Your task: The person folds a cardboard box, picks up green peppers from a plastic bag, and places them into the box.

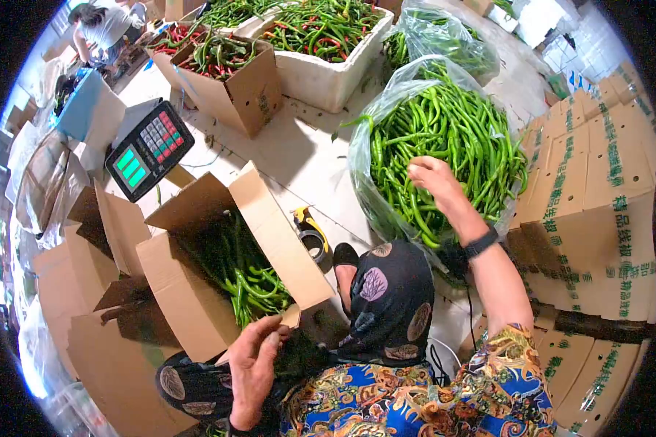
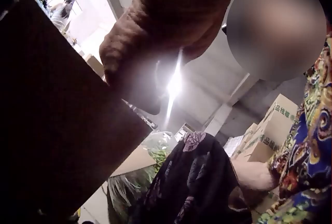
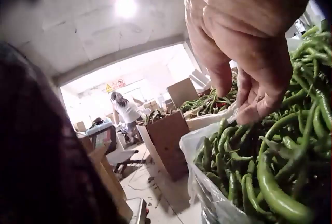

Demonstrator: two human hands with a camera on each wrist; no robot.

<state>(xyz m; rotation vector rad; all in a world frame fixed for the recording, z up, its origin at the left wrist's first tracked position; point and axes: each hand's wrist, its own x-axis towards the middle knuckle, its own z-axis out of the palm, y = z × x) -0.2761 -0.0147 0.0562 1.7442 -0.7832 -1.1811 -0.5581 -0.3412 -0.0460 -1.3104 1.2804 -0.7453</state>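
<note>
My left hand (image 1: 251,368) grips the near edge of an open cardboard box (image 1: 157,291), its fingertips by a small flap corner. Long green chili peppers (image 1: 259,291) lie inside that box, heaped toward its near right corner. In the left wrist view, dark cardboard (image 2: 67,115) hides part of the same hand. Over to the right, my right hand (image 1: 441,186) hovers over a large clear plastic bag (image 1: 361,156) full of green chili peppers (image 1: 452,131). The right wrist view shows that hand's fingers (image 3: 220,76) bent loosely downward over the peppers, with nothing between them.
A scale display (image 1: 149,149) stands beyond the box. A yellow tape dispenser (image 1: 310,226) lies on the floor beside it. Farther back are a foam crate (image 1: 306,76) and a carton (image 1: 251,102) of peppers. Printed cartons (image 1: 598,189) are stacked at right. Another person (image 1: 106,29) is at the back left.
</note>
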